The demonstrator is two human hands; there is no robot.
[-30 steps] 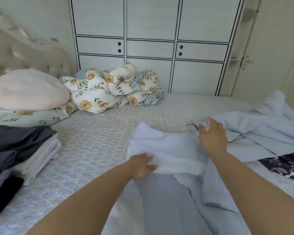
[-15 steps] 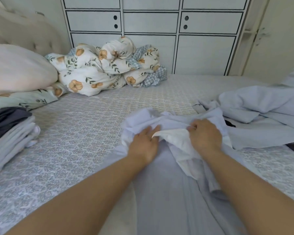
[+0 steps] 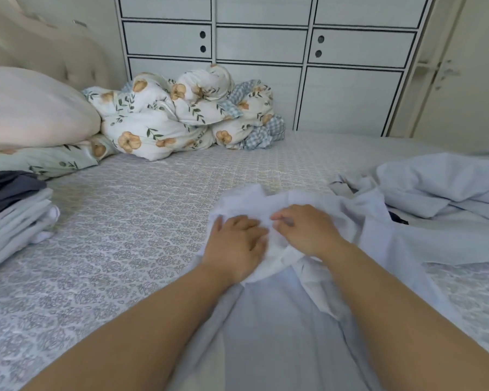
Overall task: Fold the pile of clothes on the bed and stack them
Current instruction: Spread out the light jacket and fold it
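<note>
Clothes in pale blue and white lie loose across the bed (image 3: pixel 158 221), which serves as the folding surface and carries everything in view. At the far right the unfolded pile (image 3: pixel 441 193) sprawls in crumpled layers, near enough to draw the next piece from, I judge. At the left edge sits the folded stack (image 3: pixel 14 215), grey on top of pale layers, well apart from the pile so that finished pieces do not mix with loose ones. In the middle, straight before the person, lies the pale garment (image 3: pixel 280 328) now being worked, its long body smoothed toward the viewer and its far end bunched up. Both hands are on that bunched end, just beside each other. The left hand (image 3: pixel 235 246) rests flat with fingers spread, pressing the cloth down, likely to pin it. The right hand (image 3: pixel 305 230) has its fingers bent toward the left one; whether they pinch a fold or only press I cannot tell. Folding of this piece seems barely begun.
</note>
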